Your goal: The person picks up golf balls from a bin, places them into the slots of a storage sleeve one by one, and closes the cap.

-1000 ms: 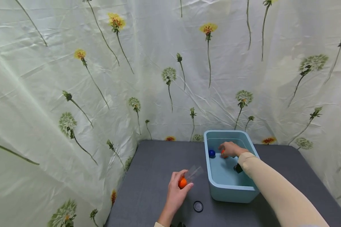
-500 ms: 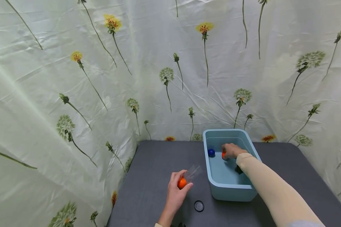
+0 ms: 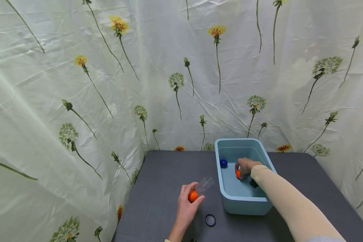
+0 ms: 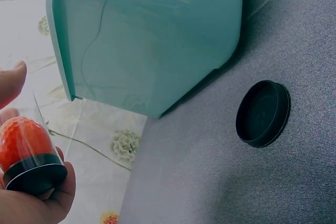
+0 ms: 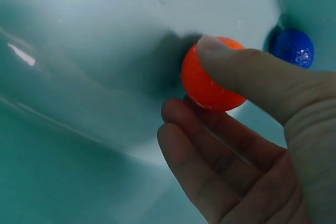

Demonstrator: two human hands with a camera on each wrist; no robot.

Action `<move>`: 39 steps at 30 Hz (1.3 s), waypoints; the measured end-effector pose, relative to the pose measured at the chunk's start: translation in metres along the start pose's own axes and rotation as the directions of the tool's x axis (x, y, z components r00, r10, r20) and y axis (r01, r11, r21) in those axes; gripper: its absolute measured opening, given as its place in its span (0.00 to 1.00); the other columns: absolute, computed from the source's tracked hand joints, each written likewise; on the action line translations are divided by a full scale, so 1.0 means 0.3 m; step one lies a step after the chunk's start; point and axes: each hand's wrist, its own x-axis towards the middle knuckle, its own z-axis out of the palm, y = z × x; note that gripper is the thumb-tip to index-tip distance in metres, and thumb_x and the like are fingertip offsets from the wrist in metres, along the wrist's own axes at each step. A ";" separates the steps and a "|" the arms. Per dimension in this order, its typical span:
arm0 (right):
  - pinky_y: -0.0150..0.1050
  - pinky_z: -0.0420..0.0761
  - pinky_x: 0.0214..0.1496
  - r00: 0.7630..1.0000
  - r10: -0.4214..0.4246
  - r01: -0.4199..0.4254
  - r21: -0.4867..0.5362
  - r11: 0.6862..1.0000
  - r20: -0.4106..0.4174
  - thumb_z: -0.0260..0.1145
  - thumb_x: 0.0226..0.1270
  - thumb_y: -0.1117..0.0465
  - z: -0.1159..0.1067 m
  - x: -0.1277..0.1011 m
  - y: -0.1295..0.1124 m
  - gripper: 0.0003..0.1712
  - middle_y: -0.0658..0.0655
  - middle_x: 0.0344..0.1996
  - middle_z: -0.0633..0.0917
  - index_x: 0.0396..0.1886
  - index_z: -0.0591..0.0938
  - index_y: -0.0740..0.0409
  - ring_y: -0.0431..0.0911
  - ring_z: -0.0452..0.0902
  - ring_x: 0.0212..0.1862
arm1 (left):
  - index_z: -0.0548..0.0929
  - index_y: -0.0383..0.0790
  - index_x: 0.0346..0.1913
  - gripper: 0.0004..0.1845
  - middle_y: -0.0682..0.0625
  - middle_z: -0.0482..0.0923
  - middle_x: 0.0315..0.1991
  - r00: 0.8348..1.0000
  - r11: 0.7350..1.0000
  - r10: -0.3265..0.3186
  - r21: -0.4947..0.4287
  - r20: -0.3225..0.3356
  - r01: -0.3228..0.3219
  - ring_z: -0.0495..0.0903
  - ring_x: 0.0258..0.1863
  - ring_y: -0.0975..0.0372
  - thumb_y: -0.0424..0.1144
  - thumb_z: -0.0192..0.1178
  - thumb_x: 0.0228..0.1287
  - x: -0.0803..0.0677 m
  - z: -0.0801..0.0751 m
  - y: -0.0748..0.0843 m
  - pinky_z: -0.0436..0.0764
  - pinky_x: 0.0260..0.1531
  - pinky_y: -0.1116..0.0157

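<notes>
Right hand (image 3: pixel 245 165) inside blue tub (image 3: pixel 230 198), pinching orange ball (image 5: pixel 210 80) beside blue ball (image 3: pixel 223 163). Left hand (image 3: pixel 186 208) gripping clear tube (image 3: pixel 201 187) with ball inside; black cap (image 3: pixel 210 220) on table (image 3: pixel 163 174).

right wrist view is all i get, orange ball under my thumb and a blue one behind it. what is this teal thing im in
Observer: A light blue tub standing on a dark grey table; the right hand reaches down inside it.
Operator: what is the other hand doing
Observer: The left hand is outside the tub, to its left, holding a clear tube with another orange ball inside.
Operator: does the tube have a cap
Observer: Its lower end has a black cap. A loose black lid lies on the table near the tub's front corner.
</notes>
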 end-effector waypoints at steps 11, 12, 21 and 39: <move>0.37 0.78 0.26 0.982 -0.187 0.187 0.000 0.982 -0.024 0.79 0.52 0.69 -0.058 -0.058 -0.004 0.17 0.55 0.31 0.81 0.41 0.86 0.53 0.46 0.78 0.24 | 0.80 0.59 0.60 0.26 0.52 0.73 0.49 1.000 1.000 0.012 -0.009 -0.003 -0.012 0.75 0.48 0.59 0.39 0.75 0.58 -0.018 0.003 0.011 0.80 0.46 0.66; 0.38 0.78 0.26 0.977 -0.211 0.211 -0.002 0.977 -0.034 0.78 0.52 0.69 -0.065 -0.063 -0.004 0.16 0.55 0.31 0.82 0.40 0.86 0.53 0.45 0.78 0.24 | 0.81 0.57 0.60 0.26 0.51 0.73 0.50 1.000 1.000 0.013 -0.012 -0.004 -0.013 0.76 0.48 0.59 0.39 0.75 0.59 -0.019 0.002 0.011 0.80 0.45 0.66; 0.41 0.79 0.36 0.936 -0.339 0.339 -0.023 0.941 -0.098 0.78 0.55 0.65 -0.135 -0.176 -0.042 0.16 0.52 0.34 0.84 0.45 0.86 0.55 0.45 0.77 0.32 | 0.80 0.62 0.59 0.27 0.42 0.74 0.52 1.000 1.000 0.006 -0.024 -0.009 -0.007 0.76 0.48 0.58 0.38 0.75 0.58 -0.036 -0.005 0.021 0.80 0.46 0.66; 0.40 0.80 0.38 0.855 -0.458 0.484 0.055 0.873 -0.246 0.77 0.60 0.61 -0.140 -0.431 -0.080 0.20 0.49 0.37 0.86 0.52 0.84 0.51 0.46 0.80 0.36 | 0.80 0.56 0.61 0.27 0.44 0.73 0.51 1.000 1.000 0.019 0.019 -0.007 -0.019 0.76 0.47 0.58 0.38 0.75 0.58 -0.062 -0.013 0.009 0.81 0.43 0.66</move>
